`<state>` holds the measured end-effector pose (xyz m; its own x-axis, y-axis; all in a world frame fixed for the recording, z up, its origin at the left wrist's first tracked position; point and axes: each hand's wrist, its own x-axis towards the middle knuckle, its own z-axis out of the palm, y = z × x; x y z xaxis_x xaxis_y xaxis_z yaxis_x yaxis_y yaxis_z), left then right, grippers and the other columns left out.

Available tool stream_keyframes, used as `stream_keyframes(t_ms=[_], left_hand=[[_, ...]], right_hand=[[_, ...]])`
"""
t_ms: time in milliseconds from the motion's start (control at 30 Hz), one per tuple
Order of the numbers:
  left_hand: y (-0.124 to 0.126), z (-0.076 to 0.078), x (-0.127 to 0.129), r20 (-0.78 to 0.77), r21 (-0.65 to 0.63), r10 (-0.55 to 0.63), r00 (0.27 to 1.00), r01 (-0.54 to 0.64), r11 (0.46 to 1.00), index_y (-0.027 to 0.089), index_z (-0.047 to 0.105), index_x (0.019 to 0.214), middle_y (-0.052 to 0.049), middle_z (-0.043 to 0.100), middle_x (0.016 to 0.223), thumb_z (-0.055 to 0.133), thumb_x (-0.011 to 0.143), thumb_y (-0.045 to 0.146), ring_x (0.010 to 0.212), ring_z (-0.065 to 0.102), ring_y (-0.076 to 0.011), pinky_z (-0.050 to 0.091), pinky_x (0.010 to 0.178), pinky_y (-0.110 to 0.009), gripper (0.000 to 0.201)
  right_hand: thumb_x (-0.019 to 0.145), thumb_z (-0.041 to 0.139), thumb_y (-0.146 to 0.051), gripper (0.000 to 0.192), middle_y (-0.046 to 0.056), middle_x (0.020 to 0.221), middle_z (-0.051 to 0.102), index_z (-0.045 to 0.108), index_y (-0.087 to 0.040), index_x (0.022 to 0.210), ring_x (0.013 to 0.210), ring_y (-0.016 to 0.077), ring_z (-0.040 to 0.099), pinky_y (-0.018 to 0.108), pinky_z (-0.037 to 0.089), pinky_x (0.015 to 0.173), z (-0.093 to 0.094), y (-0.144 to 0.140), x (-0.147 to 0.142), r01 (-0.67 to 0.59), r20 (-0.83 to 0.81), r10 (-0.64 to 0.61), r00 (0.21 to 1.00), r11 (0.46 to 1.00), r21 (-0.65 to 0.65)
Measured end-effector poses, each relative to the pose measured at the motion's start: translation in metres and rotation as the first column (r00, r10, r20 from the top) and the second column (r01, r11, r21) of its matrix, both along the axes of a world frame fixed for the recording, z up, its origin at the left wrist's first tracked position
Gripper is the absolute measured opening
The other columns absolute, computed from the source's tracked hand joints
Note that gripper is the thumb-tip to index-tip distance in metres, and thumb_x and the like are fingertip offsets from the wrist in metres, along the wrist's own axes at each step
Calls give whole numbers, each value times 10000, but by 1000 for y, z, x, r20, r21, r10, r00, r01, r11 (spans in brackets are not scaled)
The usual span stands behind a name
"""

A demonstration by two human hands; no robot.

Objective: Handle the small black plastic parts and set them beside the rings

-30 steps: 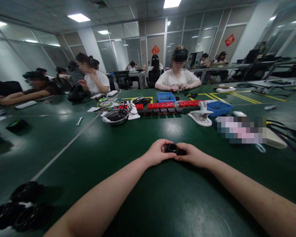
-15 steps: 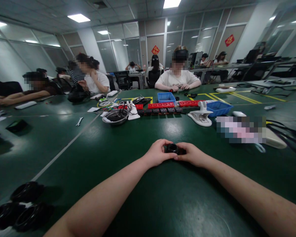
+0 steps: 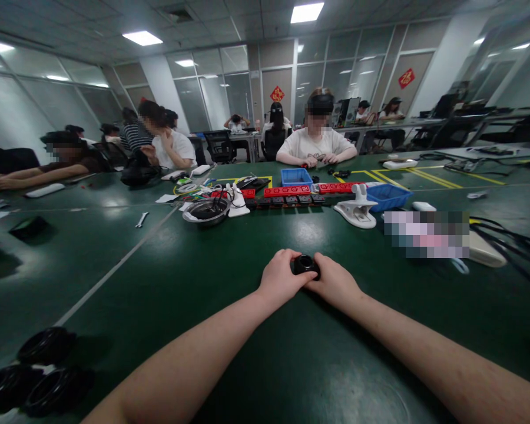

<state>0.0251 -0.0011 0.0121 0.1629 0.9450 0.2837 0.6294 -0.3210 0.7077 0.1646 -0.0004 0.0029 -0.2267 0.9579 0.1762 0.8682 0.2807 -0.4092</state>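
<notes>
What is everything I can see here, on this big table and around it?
small ring part: one, black, held between both hands over the table's middle
round parts: about three, black, near left edge of the table
table: one, dark green, filling the view
metal bowl: one, silver, holding dark cables, left of centre
power strips: several, red, in a row past the bowl
bins: two, blue, behind and right of the strips
clamp stand: one, white, right of centre
wrench: one, silver, left on the table
person in a white shirt: one, seated opposite
other people: several, seated left and further back
left hand: one, bare, gripping the ring part
right hand: one, bare, gripping it from the other side
</notes>
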Motion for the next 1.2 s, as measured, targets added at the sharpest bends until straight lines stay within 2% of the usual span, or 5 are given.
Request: stream_keyframes(t_ms=[167, 267, 333, 733, 1200], left_hand=[[7, -2, -9, 73, -54, -205, 976, 209, 976, 171, 550, 898, -3, 509, 773, 653, 569, 338, 633, 470, -108, 378, 572, -219, 383], [9, -2, -11, 122, -126, -281, 952, 295, 947, 163, 534, 945, 17, 468, 715, 643, 575, 371, 495, 374, -56, 315, 461, -180, 439], [9, -1, -12, 141, -146, -302, 943, 321, 936, 159, 528, 957, 26, 443, 691, 641, 573, 383, 469, 334, -43, 287, 437, -171, 459], [8, 0, -12, 132, -113, -360, 923, 375, 920, 206, 494, 1045, 11, 418, 788, 624, 602, 376, 486, 349, -36, 320, 469, -177, 492], [5, 5, -10, 45, -111, -309, 950, 312, 944, 199, 529, 1000, -6, 464, 820, 629, 593, 380, 524, 397, -62, 357, 507, -198, 457]], right_hand=[[620, 594, -324, 407, 60, 921, 543, 483, -164, 978, 821, 187, 500, 278, 374, 685, 2, 6, 14, -273, -208, 262, 942, 962, -29], [643, 583, -314, 328, 35, 843, 564, 528, -152, 923, 763, 170, 515, 267, 390, 660, 6, 12, 23, -461, -337, 390, 857, 873, -161], [652, 578, -289, 312, 25, 822, 567, 529, -144, 923, 733, 156, 516, 254, 396, 637, 9, 16, 26, -528, -413, 410, 813, 818, -228], [648, 582, -262, 270, 18, 786, 548, 551, -134, 883, 711, 143, 494, 249, 385, 632, 8, 18, 27, -520, -460, 373, 806, 817, -250], [631, 591, -284, 305, 15, 763, 540, 529, -130, 887, 686, 142, 491, 241, 370, 584, 5, 19, 27, -482, -412, 361, 837, 842, -241]])
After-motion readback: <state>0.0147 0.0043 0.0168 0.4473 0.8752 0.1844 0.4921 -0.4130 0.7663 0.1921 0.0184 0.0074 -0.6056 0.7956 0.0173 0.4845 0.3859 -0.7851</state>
